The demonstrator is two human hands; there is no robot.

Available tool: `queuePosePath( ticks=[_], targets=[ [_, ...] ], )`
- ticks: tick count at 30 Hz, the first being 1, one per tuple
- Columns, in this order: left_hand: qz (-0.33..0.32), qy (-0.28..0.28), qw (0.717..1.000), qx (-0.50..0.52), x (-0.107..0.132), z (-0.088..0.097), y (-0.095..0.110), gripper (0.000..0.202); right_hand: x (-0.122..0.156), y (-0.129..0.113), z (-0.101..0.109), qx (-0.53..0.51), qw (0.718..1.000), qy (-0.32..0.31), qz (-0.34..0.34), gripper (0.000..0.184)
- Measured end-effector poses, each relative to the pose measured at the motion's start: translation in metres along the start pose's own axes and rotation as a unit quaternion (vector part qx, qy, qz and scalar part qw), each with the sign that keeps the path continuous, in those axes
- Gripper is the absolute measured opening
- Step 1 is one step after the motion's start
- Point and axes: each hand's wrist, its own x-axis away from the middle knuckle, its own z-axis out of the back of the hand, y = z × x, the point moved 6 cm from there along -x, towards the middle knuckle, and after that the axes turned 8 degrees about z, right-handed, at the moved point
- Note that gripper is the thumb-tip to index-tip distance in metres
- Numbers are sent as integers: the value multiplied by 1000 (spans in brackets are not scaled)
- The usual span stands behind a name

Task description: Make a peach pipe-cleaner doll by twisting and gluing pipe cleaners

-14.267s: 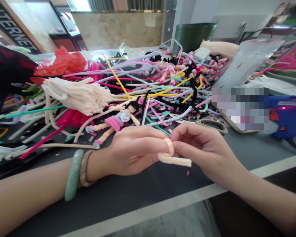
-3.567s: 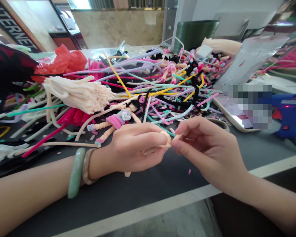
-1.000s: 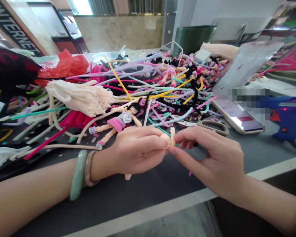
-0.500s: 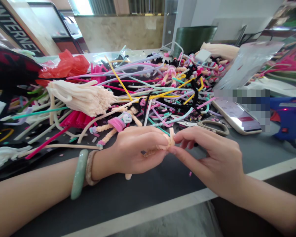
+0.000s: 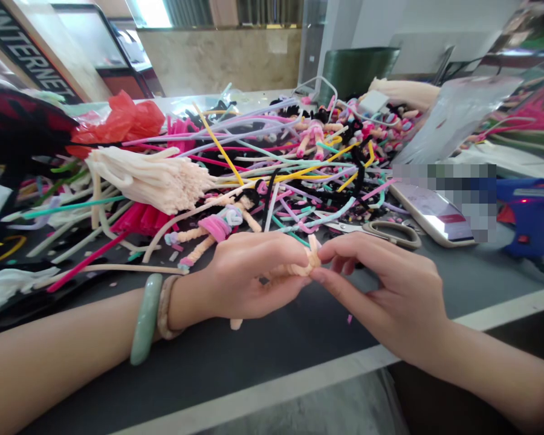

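Between my hands is a peach pipe cleaner (image 5: 314, 258), twisted and coiled, with a short end sticking up. My left hand (image 5: 258, 275) is closed round its coiled part, and the fingers hide much of it; a peach tip pokes out below the palm. My right hand (image 5: 381, 290) pinches it from the right with thumb and forefinger. Just beyond my left hand lies a pipe-cleaner doll (image 5: 215, 228) with peach limbs and a pink and lilac body. A pair of scissors (image 5: 392, 234) rests beyond my right hand.
Loose coloured pipe cleaners (image 5: 272, 163) cover the back of the dark table (image 5: 276, 356). A cream bundle of pipe cleaners (image 5: 149, 178) lies at left. At right are a phone (image 5: 435, 211) and a blue glue gun (image 5: 528, 220) with a cord. A red plastic bag (image 5: 118, 124) sits behind.
The upright end of the peach pipe cleaner has tilted slightly to the left. Both hands keep nearly the same place and grip.
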Motion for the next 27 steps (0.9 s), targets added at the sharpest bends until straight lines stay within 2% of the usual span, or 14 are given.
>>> queuePosePath(
  ticks=[20, 27],
  targets=[
    [21, -8, 998, 63, 5, -1, -9, 33, 0, -1, 0, -8, 1000, -9, 8, 13],
    [111, 20, 989, 93, 13, -4, -22, 39, 0, -1, 0, -2, 1000, -6, 7, 15]
  ],
)
